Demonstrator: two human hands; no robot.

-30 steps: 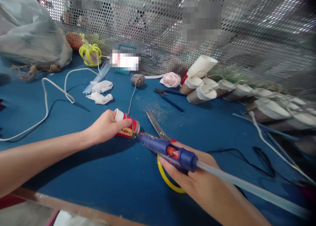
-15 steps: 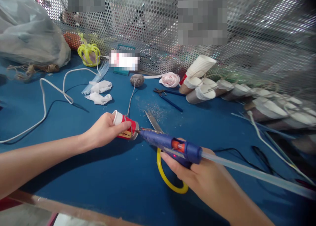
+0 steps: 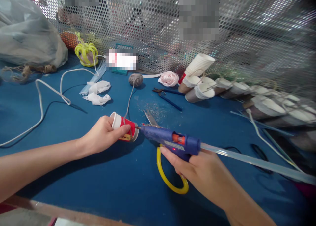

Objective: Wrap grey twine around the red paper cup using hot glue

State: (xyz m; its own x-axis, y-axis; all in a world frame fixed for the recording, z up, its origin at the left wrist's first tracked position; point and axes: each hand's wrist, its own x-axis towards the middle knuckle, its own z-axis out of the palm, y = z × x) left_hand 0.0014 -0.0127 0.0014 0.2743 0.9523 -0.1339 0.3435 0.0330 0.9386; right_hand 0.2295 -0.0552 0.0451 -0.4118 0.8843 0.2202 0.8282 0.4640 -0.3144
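Cup (image 3: 123,131) is the landmark: a small red and white paper cup lying on its side on the blue table (image 3: 111,186), its white rim toward the left. Left hand (image 3: 103,135) grasps it from the near side, thumb laid along the red wall, fingers curled under where they are hidden. Glue gun (image 3: 170,141), blue with an orange band, lies just right of the cup, its nozzle tip touching the cup's base end. Right hand (image 3: 197,171) is clenched around the gun's grip, right of and nearer than the cup. A clear glue stick (image 3: 251,160) runs out of the gun's back, well to the right of the cup. Scissors (image 3: 170,181) lie under the gun, right of the cup: the blade tips show just behind the gun's barrel, the yellow handle loop in front of it. A grey string runs from the cup's far side back to a ball of yarn (image 3: 135,79) behind the cup. Crumpled white cloth (image 3: 96,92) sits behind and left of the cup, with a white cable (image 3: 41,104) farther left. More cups (image 3: 201,86), stacked and lying over, rest far behind and right of the cup, against the perforated metal screen (image 3: 247,38).
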